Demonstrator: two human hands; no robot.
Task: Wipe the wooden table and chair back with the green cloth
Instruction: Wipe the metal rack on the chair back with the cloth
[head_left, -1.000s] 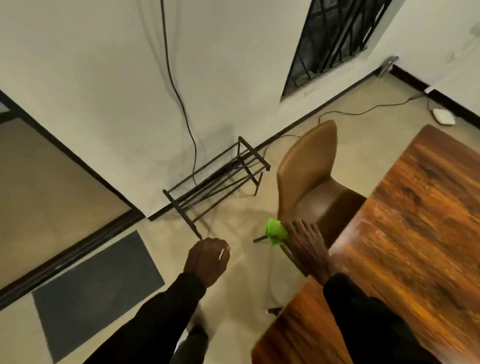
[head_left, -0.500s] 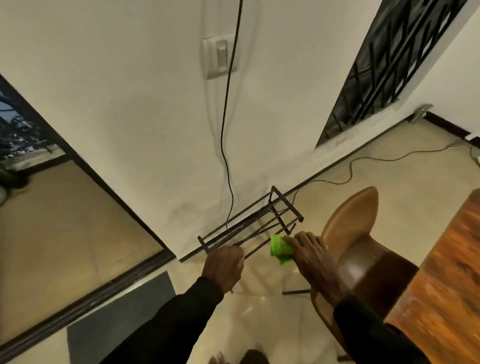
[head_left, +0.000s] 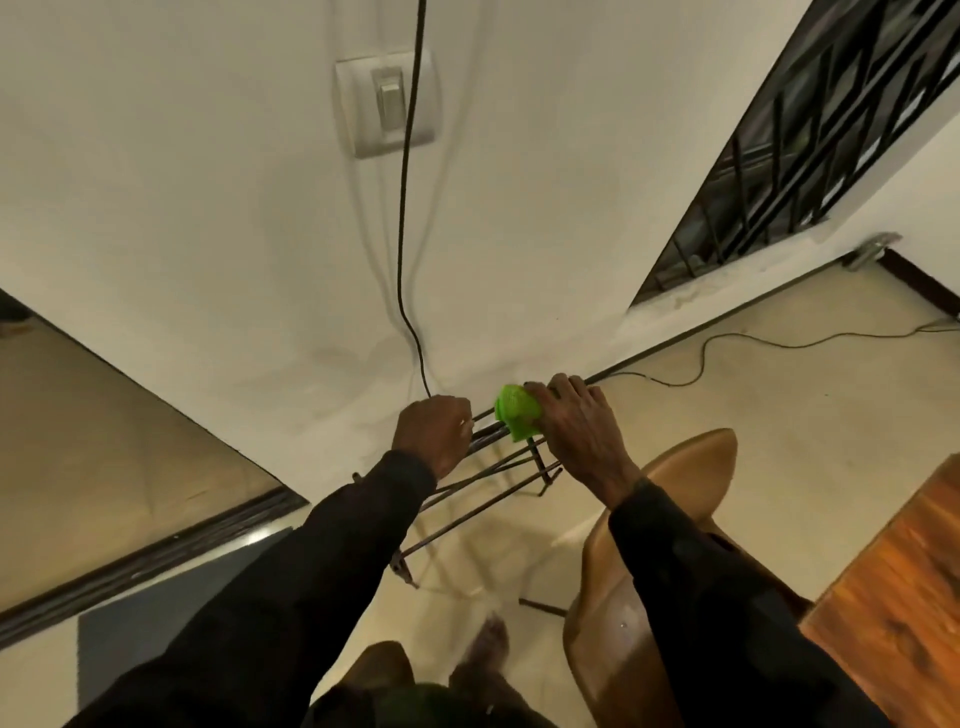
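My right hand (head_left: 579, 426) grips the bunched green cloth (head_left: 513, 413) in the air, up and left of the brown chair back (head_left: 693, 467). The cloth touches neither chair nor table; behind it I see the metal rack. My right sleeve crosses over the chair's seat shell (head_left: 608, 623). Only a corner of the wooden table (head_left: 898, 597) shows at the lower right. My left hand (head_left: 434, 434) is curled into a fist beside the cloth, in front of the rack's top bars, with nothing seen in it.
A black metal floor rack (head_left: 483, 499) stands against the white wall. A black cable (head_left: 402, 208) hangs past a wall switch (head_left: 387, 104). A barred window (head_left: 810, 130) is at the upper right, a thin cable (head_left: 779, 343) lies on the floor, and a dark mat (head_left: 130, 639) lies by the doorway.
My right hand carried the cloth off the table edge, up and left past the chair back. My left fist rose beside it. The view swung away from the table toward the wall.
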